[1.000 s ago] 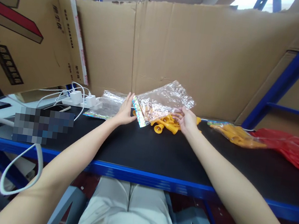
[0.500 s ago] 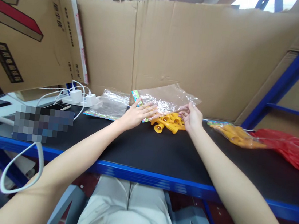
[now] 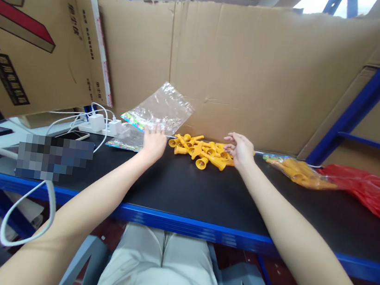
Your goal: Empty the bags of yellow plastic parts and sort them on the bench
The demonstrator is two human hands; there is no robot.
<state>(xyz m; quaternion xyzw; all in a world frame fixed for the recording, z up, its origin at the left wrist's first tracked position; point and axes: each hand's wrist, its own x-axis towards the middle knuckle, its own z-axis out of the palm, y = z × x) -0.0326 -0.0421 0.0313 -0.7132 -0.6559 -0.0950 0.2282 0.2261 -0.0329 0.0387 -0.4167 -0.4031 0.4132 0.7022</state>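
My left hand [image 3: 153, 141] grips a clear plastic bag [image 3: 161, 110] with a colourful printed edge and holds it up to the left, above other clear bags [image 3: 129, 139] lying flat on the bench. A heap of small yellow plastic pieces [image 3: 203, 151] lies bare on the black bench top [image 3: 205, 186] between my hands. My right hand [image 3: 240, 149] rests at the right edge of that heap with its fingers curled loosely over the pieces; I cannot tell whether it holds one.
A filled bag of yellow pieces [image 3: 294, 170] and a red plastic bag [image 3: 372, 192] lie at the right. White chargers [image 3: 103, 125], cables and a phone [image 3: 73, 136] sit at the left. Cardboard sheets [image 3: 255, 71] wall the back. A blue frame post [image 3: 368, 91] slants at right.
My left hand has pulled the clear bag off the yellow pieces and carried it up and to the left. The heap now lies uncovered. My right hand has let go of the bag.
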